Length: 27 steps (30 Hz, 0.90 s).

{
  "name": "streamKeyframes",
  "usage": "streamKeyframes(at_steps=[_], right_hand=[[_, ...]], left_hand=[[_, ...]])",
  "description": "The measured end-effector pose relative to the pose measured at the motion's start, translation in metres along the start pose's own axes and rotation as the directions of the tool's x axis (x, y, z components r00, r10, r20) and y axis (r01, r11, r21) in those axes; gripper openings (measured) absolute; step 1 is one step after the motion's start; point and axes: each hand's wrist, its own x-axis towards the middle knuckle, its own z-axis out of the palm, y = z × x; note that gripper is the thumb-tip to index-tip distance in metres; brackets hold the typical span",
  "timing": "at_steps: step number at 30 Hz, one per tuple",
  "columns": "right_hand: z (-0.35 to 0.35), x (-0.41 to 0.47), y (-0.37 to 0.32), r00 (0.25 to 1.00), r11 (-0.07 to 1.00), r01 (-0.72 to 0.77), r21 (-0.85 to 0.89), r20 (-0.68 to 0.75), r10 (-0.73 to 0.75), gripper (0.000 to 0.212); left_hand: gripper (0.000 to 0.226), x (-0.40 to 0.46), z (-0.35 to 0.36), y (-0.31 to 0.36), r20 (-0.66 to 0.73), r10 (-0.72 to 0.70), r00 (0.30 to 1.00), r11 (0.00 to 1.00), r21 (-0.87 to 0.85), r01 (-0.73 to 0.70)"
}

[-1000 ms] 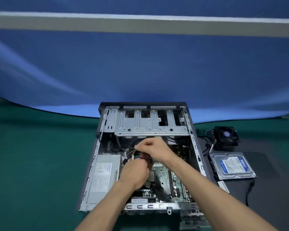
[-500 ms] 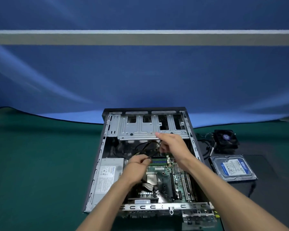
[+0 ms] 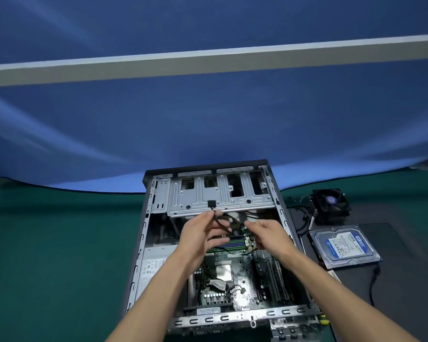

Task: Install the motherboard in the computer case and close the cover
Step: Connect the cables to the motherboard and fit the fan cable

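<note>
Inside the open computer case (image 3: 143, 243), the left hand (image 3: 198, 233) pinches a black cable (image 3: 216, 218) above the green motherboard (image 3: 240, 277); right hand (image 3: 267, 234) relaxed.

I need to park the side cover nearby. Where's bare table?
Left of the computer case the green mat lies bare. The right is crowded: fan, hard drive and cables on the black mat.

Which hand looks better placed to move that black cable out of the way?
Left. The left hand already pinches the black cable just below its plug; the right hand is beside it, fingers loose, holding nothing.
</note>
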Motion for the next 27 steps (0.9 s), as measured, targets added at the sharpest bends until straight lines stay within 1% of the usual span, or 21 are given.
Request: streamKeyframes(at_steps=[2,4,6,7,8,9,10,11,12,13,15,16,17,19,20,21,22,23,24,25,27], right_hand=[[0.001,-0.001,0.002,1.0,0.999,0.009,-0.047,-0.03,-0.01,0.044],[0.002,-0.002,0.002,0.997,0.994,0.033,-0.103,-0.059,-0.039,0.038],[0.004,-0.003,-0.001,0.995,0.986,0.071,-0.154,-0.059,-0.081,0.025],[0.005,-0.003,-0.005,0.993,0.983,0.097,-0.153,-0.049,-0.105,0.019],[0.006,-0.004,-0.01,0.992,0.986,0.119,-0.119,-0.037,-0.124,0.018],[0.008,-0.004,-0.015,0.991,0.991,0.126,-0.055,-0.028,-0.128,0.019],[0.009,-0.004,-0.021,0.993,0.993,0.119,0.018,-0.021,-0.118,0.02],[0.009,-0.004,-0.025,0.994,0.991,0.106,0.078,-0.016,-0.105,0.021],[0.01,-0.004,-0.029,0.995,0.989,0.097,0.112,-0.016,-0.096,0.023],[0.01,-0.004,-0.032,0.996,0.988,0.093,0.121,-0.02,-0.091,0.025],[0.01,-0.004,-0.033,0.997,0.989,0.074,0.125,-0.011,-0.073,0.023],[0.01,-0.005,-0.033,0.999,0.987,0.051,0.151,-0.001,-0.052,0.021],[0.011,-0.005,-0.033,1.0,0.981,0.028,0.19,0.002,-0.029,0.019],[0.011,-0.005,-0.032,1.0,0.968,0.001,0.252,-0.019,0.004,0.017],[0.011,-0.005,-0.031,0.999,0.962,-0.004,0.273,-0.032,0.013,0.017],[0.011,-0.005,-0.031,0.999,0.958,-0.007,0.286,-0.038,0.019,0.017],[0.011,-0.006,-0.03,0.999,0.956,-0.011,0.293,-0.036,0.022,0.018],[0.012,-0.007,-0.029,0.999,0.954,-0.018,0.299,-0.03,0.028,0.02],[0.012,-0.009,-0.028,0.999,0.951,-0.029,0.308,-0.018,0.036,0.02],[0.012,-0.01,-0.028,0.999,0.946,-0.044,0.323,-0.003,0.048,0.02],[0.011,-0.015,-0.027,0.997,0.927,-0.077,0.368,0.027,0.072,0.021]], left_hand=[[0.027,0.001,0.005,-0.003,-0.024,0.04,0.999,0.986,0.16,-0.036],[0.026,0.002,0.011,-0.005,-0.044,0.098,0.994,0.953,0.292,-0.082],[0.026,0.004,0.014,-0.006,-0.042,0.194,0.98,0.867,0.475,-0.151],[0.026,0.004,0.016,-0.006,-0.013,0.26,0.966,0.77,0.607,-0.199],[0.025,0.004,0.017,-0.006,0.039,0.321,0.946,0.624,0.742,-0.243],[0.024,0.004,0.017,-0.006,0.103,0.369,0.924,0.449,0.851,-0.274],[0.024,0.004,0.017,-0.005,0.161,0.404,0.9,0.274,0.918,-0.287],[0.023,0.003,0.017,-0.004,0.211,0.428,0.879,0.134,0.947,-0.293],[0.024,0.004,0.017,-0.003,0.254,0.442,0.86,0.03,0.954,-0.297],[0.025,0.005,0.016,-0.003,0.287,0.447,0.847,-0.048,0.953,-0.298],[0.026,0.006,0.016,-0.003,0.315,0.445,0.838,-0.124,0.949,-0.291],[0.025,0.005,0.016,-0.003,0.301,0.449,0.841,-0.119,0.953,-0.278],[0.022,0.004,0.017,-0.004,0.263,0.466,0.845,-0.077,0.963,-0.258],[0.016,0.0,0.017,-0.008,0.142,0.511,0.848,0.061,0.978,-0.2],[0.015,-0.002,0.019,-0.009,0.091,0.497,0.863,0.121,0.977,-0.173],[0.018,-0.003,0.02,-0.011,0.06,0.444,0.894,0.206,0.964,-0.167],[0.024,-0.003,0.021,-0.013,0.042,0.349,0.936,0.357,0.917,-0.175],[0.029,-0.003,0.023,-0.015,0.036,0.233,0.972,0.548,0.82,-0.162],[0.032,-0.004,0.026,-0.016,0.031,0.136,0.99,0.709,0.695,-0.119],[0.031,-0.005,0.028,-0.017,0.023,0.073,0.997,0.812,0.579,-0.072],[0.027,-0.005,0.032,-0.02,0.017,0.04,0.999,0.899,0.436,-0.043]])
